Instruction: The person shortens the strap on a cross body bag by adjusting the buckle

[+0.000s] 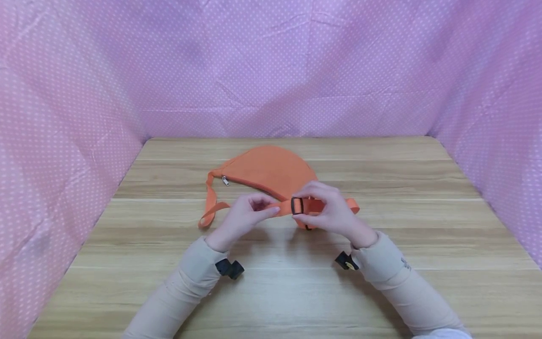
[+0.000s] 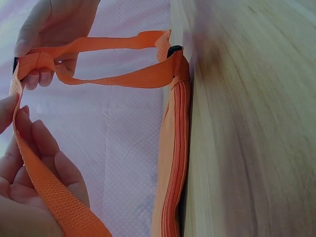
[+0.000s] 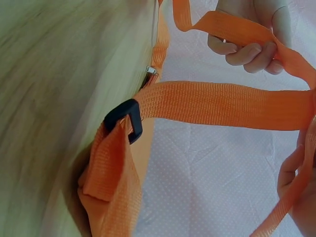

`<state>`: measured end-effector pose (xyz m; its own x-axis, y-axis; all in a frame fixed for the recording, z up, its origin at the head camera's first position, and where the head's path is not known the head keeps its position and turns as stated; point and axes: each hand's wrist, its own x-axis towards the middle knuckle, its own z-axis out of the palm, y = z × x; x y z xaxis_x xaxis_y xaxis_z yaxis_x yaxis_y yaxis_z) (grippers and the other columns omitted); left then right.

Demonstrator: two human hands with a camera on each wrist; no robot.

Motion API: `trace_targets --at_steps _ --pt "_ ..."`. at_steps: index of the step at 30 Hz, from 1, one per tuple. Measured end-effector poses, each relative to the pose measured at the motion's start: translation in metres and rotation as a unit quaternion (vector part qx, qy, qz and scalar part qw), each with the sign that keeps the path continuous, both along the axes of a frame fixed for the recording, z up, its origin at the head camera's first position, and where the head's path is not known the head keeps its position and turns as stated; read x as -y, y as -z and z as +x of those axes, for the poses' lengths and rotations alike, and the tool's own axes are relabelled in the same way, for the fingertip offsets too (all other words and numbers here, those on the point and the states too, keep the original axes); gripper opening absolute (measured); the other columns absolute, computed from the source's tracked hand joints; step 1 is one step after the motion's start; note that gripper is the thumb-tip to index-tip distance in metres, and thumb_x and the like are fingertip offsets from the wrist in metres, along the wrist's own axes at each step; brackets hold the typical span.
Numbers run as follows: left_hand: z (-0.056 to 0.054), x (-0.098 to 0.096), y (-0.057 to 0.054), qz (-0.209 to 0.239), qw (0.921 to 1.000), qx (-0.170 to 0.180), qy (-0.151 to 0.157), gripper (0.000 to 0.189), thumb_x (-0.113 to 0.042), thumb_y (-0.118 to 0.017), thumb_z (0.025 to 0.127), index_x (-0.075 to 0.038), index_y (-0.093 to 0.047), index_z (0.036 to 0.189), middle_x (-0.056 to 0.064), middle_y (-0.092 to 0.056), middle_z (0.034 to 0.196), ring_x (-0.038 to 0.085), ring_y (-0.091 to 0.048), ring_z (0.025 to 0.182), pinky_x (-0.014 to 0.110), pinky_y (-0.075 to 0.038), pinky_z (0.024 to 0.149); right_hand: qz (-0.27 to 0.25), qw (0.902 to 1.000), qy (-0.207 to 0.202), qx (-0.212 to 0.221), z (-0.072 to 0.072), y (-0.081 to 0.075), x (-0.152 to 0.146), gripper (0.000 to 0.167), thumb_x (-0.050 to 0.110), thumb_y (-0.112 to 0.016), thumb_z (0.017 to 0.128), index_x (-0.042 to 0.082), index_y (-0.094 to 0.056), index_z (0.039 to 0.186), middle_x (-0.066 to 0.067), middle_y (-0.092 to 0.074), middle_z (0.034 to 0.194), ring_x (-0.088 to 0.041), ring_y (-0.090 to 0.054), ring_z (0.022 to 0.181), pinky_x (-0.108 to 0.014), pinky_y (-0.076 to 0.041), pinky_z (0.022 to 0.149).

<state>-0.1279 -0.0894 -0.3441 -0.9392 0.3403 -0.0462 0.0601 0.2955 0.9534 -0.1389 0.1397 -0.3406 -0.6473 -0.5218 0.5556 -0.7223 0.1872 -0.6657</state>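
An orange waist bag lies on the table with its zipper along the near side. Above the table, my left hand pinches the orange strap between thumb and fingers. My right hand grips the black slide buckle on that strap, thumb below and fingers above. The strap passes through the buckle and loops out to the right of the hand. In the right wrist view, a black plastic ring joins the strap to the bag's end. The left wrist view shows the strap crossing the left palm.
A silver zipper pull hangs at the bag's left end. Nearby, a loop of loose strap rests on the wooden table. Pink dotted cloth surrounds the table at the back and sides.
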Motion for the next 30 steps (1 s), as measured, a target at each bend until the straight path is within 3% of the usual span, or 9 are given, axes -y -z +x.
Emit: trace_targets --at_steps 6,14,25,30 --pt "0.000 0.000 0.001 -0.008 0.9998 -0.009 -0.019 0.019 -0.021 -0.074 0.081 -0.008 -0.073 0.095 -0.002 -0.070 0.085 0.013 -0.055 0.072 0.024 -0.041 0.064 0.007 0.9999 0.005 -0.010 0.001 0.000 0.003 0.033 0.001 -0.082 0.068 0.008 -0.069 0.098 -0.002 -0.062 0.089 -0.010 -0.053 0.079 -0.020 -0.047 0.068" --pt "0.001 -0.006 0.003 -0.020 0.9992 -0.029 -0.021 0.015 -0.021 -0.075 0.081 -0.011 -0.074 0.093 -0.001 -0.071 0.084 0.013 -0.058 0.075 0.026 -0.042 0.067 0.019 0.9997 0.004 -0.012 0.001 0.001 0.008 0.031 0.007 -0.084 0.068 0.011 -0.069 0.096 0.001 -0.064 0.091 -0.008 -0.053 0.081 -0.022 -0.045 0.068" --pt "-0.001 -0.008 0.003 0.002 1.0000 0.003 -0.008 0.021 -0.019 -0.075 0.081 -0.008 -0.072 0.100 0.002 -0.071 0.090 0.013 -0.056 0.077 0.025 -0.041 0.068 -0.003 0.9997 -0.018 -0.016 0.002 -0.001 0.011 0.036 0.003 -0.084 0.067 0.008 -0.069 0.099 -0.003 -0.065 0.093 -0.011 -0.056 0.084 -0.023 -0.049 0.072" --pt "0.001 -0.010 0.001 0.040 0.9991 0.007 -0.016 0.018 -0.017 -0.075 0.081 -0.006 -0.072 0.096 -0.001 -0.071 0.088 0.013 -0.058 0.080 0.026 -0.041 0.070 0.000 0.9997 -0.020 -0.016 0.002 -0.002 0.013 0.037 0.004 -0.084 0.068 0.008 -0.069 0.101 -0.002 -0.065 0.094 -0.010 -0.056 0.085 -0.023 -0.049 0.075"
